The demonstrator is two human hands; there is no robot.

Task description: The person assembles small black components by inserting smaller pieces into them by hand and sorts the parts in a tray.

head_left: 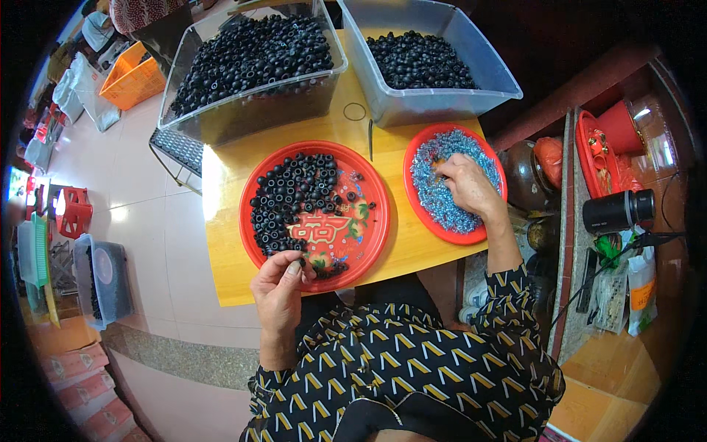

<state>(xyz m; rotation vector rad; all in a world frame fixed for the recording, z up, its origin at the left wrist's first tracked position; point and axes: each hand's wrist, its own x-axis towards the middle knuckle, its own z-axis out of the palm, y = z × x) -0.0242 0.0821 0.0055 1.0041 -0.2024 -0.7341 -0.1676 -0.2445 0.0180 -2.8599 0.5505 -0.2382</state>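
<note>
My left hand (278, 286) is over the near left rim of a large red tray (381, 221). Its thumb and forefinger pinch a small black cap-like piece, mostly covered by the fingers. Many round hollow black pieces (283, 193) fill the left side of that tray; a few lie loose near its right and lower edge. My right hand (469, 188) reaches into a smaller red tray (423, 225) of tiny clear-blue pieces (449, 210). Its fingers are drawn together among them, and I cannot make out what they hold.
Two clear plastic bins (254, 110) (442, 103) heaped with black pieces stand at the far side of the yellow table (228, 272). At right, a shelf holds a black cylinder (617, 211) and bags. An orange basket (134, 77) and a lidded tub (110, 280) sit at left.
</note>
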